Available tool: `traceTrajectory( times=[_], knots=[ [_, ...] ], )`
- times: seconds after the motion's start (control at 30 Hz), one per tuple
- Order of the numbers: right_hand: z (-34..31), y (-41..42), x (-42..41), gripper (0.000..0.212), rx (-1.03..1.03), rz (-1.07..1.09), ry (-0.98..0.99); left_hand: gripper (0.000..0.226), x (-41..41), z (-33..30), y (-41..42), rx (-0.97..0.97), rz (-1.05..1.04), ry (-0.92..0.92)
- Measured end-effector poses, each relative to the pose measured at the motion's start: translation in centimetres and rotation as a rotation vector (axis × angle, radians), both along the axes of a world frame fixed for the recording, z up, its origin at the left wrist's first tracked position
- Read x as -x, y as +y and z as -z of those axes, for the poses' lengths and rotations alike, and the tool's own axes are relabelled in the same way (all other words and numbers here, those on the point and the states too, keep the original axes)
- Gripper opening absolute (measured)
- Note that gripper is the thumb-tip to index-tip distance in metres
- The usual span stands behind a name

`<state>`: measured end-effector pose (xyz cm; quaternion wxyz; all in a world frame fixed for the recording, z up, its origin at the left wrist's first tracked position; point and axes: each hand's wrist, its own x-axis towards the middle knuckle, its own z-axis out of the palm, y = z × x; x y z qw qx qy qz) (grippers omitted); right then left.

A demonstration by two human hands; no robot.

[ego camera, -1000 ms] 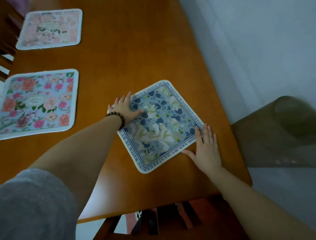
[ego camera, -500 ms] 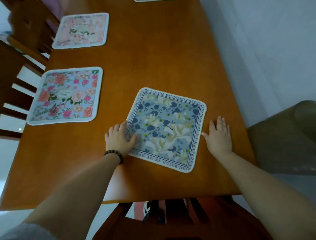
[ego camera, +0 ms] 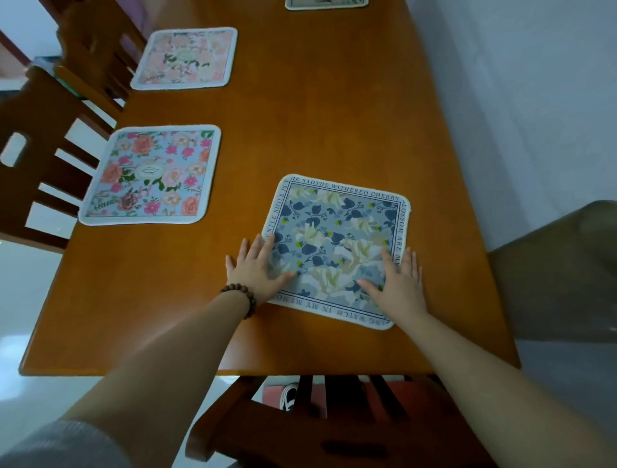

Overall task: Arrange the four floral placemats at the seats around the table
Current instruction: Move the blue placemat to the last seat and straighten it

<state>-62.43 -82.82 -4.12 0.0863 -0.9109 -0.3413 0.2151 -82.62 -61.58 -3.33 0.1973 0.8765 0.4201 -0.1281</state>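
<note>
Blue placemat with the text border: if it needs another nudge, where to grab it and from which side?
The blue placemat lies flat, so a top pinch has nothing to bite. Probably best to take its near edge, coming from the near side of the table, thumb on top. Both corners there are covered: left hand, right hand.

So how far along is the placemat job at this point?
Three mats look placed: pink floral mat, bright rose mat, and a far mat, mostly cropped. Left hand and right hand lie flat on the blue mat, slightly skewed. Only final squaring seems left.
</note>
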Motion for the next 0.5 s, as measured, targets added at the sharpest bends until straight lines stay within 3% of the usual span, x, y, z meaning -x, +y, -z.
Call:
traceTrajectory(
  times=[0.17,0.37,0.5],
  knots=[
    [0.1,-1.4,-2.0,0.089,0.012,-0.012,-0.013,0.110,2.0,0.0,-3.8,0.019,0.056,0.008],
    [-0.3,-1.9,-1.5,0.092,0.067,-0.051,0.030,0.133,2.9,-0.4,-7.5,0.054,0.173,0.241],
    [-0.7,-2.5,-0.3,0.095,0.080,-0.017,0.064,0.141,2.8,-1.1,-8.1,0.069,0.180,0.292]
  ],
)
